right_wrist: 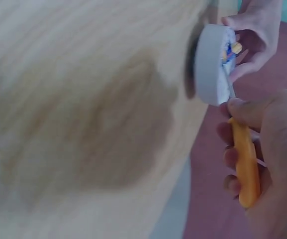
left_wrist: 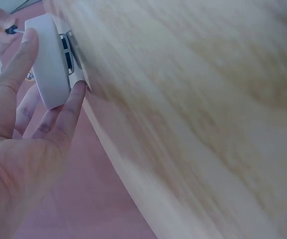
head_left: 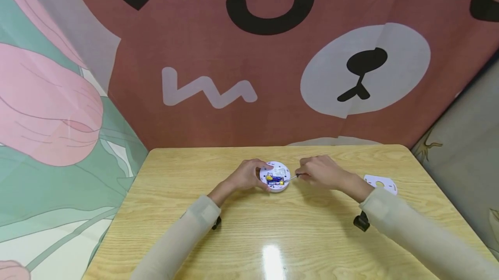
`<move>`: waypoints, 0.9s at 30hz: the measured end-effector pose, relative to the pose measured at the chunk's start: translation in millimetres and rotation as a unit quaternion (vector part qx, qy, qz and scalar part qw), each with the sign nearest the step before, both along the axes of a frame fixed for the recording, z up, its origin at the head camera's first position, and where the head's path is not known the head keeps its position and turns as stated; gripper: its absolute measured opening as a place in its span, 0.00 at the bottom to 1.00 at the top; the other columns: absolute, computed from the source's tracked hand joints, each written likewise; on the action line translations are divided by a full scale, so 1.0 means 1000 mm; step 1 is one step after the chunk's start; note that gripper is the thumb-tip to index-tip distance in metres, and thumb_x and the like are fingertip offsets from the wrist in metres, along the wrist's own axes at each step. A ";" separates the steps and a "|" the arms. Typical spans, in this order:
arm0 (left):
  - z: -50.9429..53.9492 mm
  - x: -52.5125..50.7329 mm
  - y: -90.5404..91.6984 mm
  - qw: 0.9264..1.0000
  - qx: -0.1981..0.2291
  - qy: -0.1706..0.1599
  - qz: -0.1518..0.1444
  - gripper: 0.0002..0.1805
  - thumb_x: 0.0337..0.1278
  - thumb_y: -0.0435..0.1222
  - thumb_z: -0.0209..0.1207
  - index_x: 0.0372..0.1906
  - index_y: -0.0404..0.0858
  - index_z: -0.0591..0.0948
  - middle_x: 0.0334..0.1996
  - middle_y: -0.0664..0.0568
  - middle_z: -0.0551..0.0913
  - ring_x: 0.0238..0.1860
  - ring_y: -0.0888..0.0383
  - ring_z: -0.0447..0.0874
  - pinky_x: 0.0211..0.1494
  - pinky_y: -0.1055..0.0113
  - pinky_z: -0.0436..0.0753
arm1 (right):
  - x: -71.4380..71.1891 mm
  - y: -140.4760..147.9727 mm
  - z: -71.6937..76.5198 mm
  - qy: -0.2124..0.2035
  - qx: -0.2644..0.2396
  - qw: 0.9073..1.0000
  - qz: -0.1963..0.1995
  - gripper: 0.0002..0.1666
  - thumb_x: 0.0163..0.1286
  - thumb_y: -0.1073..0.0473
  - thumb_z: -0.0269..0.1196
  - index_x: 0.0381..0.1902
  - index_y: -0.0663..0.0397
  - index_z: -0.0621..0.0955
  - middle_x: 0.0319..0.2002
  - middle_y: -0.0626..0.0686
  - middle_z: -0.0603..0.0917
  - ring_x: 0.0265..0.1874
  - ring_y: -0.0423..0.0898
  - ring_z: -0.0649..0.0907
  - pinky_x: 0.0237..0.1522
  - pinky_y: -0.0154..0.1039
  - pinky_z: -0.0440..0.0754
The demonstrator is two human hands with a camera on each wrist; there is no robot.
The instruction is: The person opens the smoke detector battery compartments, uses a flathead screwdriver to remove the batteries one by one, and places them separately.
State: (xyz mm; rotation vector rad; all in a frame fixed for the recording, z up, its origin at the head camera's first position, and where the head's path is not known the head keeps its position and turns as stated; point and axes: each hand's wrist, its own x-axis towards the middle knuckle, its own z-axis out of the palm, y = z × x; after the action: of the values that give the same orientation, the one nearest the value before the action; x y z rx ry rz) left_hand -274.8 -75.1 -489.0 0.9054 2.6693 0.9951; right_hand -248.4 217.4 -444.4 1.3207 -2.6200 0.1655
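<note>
A round white device (head_left: 280, 168), resembling a smoke alarm, sits on the table with its battery side up. Blue-and-yellow batteries (head_left: 275, 180) lie in its recess; one end (right_wrist: 237, 48) sticks up in the right wrist view. My left hand (head_left: 248, 174) grips the device's left side, thumb and fingers around its rim (left_wrist: 51, 64). In my right hand (head_left: 322, 172) is a screwdriver with an orange handle (right_wrist: 245, 164), fingers wrapped round it. The thin metal shaft (head_left: 291, 178) reaches into the battery recess, its tip at the batteries; exact contact is too small to tell.
A white plate (head_left: 380, 182) with a central hole lies on the wooden table (head_left: 312, 245), partly behind my right forearm. Dark wrist cameras (head_left: 361, 222) hang below both sleeves. A printed cloth (head_left: 210, 128) stands along the table's far edge.
</note>
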 end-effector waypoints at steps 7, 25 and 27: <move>-0.003 0.000 -0.001 1.000 -0.002 -0.011 0.002 0.40 0.39 0.43 0.87 0.64 0.44 0.86 0.59 0.50 0.87 0.57 0.56 0.83 0.65 0.60 0.80 | 0.009 0.013 -0.032 -0.052 -0.092 0.994 -0.042 0.11 0.68 0.65 0.73 0.48 0.55 0.93 0.31 0.41 0.81 0.23 0.30 0.71 0.22 0.29 0.69; -0.004 -0.002 -0.003 0.999 0.015 -0.044 0.012 0.41 0.39 0.43 0.86 0.65 0.44 0.85 0.61 0.51 0.85 0.60 0.55 0.81 0.68 0.59 0.79 | 0.016 0.020 -0.077 -0.181 -0.277 0.943 -0.036 0.13 0.75 0.70 0.66 0.54 0.63 0.89 0.40 0.51 0.89 0.31 0.34 0.76 0.34 0.31 0.76; -0.004 -0.002 -0.003 0.999 0.017 -0.046 0.012 0.41 0.39 0.43 0.87 0.65 0.43 0.86 0.60 0.50 0.86 0.60 0.55 0.82 0.68 0.58 0.79 | 0.016 0.019 -0.078 -0.186 -0.280 0.941 -0.037 0.13 0.75 0.69 0.66 0.54 0.62 0.90 0.41 0.51 0.90 0.32 0.35 0.77 0.36 0.32 0.77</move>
State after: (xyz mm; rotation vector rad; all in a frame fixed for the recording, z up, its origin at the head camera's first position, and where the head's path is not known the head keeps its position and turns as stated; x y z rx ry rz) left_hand -277.0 -78.6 -493.1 0.8152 2.5993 1.0645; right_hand -232.8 236.9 -522.0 1.0587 -2.5893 1.1528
